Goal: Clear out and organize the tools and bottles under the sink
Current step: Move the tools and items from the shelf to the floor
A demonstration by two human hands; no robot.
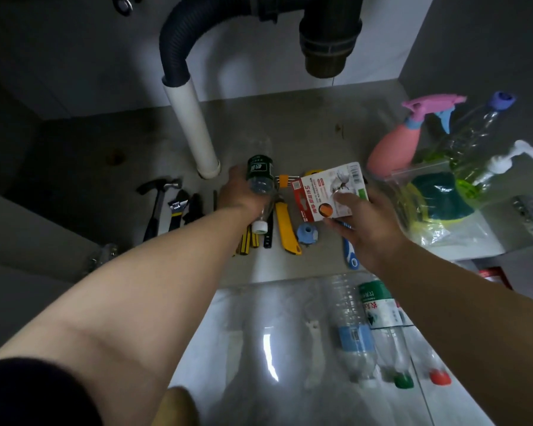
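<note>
Both hands reach into the cupboard under the sink. Left hand [239,193] curls around a clear plastic bottle [260,173] with a dark green label, held just above a row of tools, among them a hammer [157,204] and a yellow utility knife [285,229]. Right hand [371,232] pinches a flat red-and-white card packet [326,192], thumb on its face. The bottle looks empty, so probably light, smooth and easily crushed. The labelled middle, where it is held, seems the safest grip. Its long axis runs front to back, white cap [260,226] toward the person, base toward the back wall.
</note>
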